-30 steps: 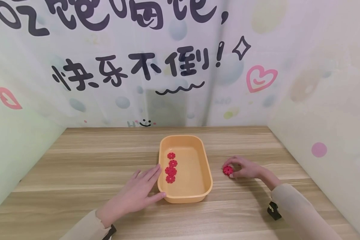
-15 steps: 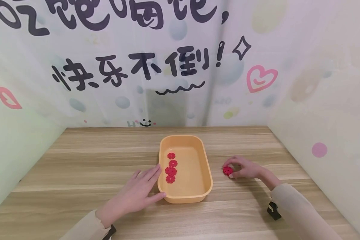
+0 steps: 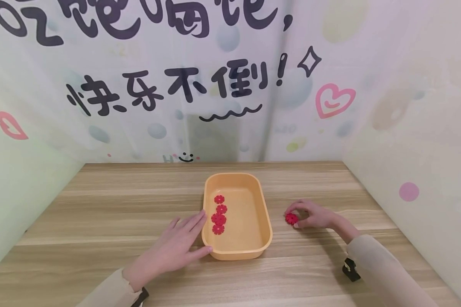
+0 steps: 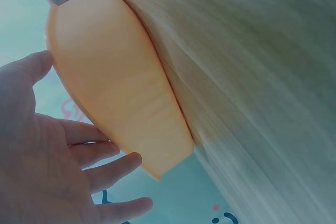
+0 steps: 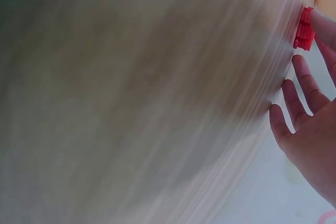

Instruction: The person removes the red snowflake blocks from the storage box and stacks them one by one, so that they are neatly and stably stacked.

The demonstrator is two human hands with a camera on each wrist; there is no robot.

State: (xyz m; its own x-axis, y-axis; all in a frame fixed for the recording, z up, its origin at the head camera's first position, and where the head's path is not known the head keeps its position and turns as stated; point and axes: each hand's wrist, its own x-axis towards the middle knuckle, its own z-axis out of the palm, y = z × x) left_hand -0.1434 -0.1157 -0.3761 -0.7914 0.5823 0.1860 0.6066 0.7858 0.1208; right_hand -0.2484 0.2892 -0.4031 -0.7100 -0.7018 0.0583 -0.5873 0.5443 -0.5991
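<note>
Right of the orange plastic tray (image 3: 238,256), my right hand (image 3: 316,215) pinches red snowflake discs (image 3: 291,219) between thumb and fingers, low at the tabletop. From the side, in the right wrist view, these discs (image 5: 304,29) look like a small stack; the other fingers spread towards the wood. My left hand (image 3: 173,247) lies against the tray's left side, its fingers extended and the fingertips and thumb touching the rim. Several more red snowflake discs (image 3: 218,219) lie in a rough line along the tray's left half, some overlapping.
The wood-grain tabletop (image 3: 119,204) runs back to a white printed curtain (image 3: 157,106). Pale walls close it in on both sides, the right wall (image 3: 426,149) slanting down beyond my right arm. A black wrist strap part (image 3: 351,269) hangs under the right sleeve.
The red discs in my right hand have shifted and tilted very slightly within the pinch. Both hands and the tray stay where they were.
</note>
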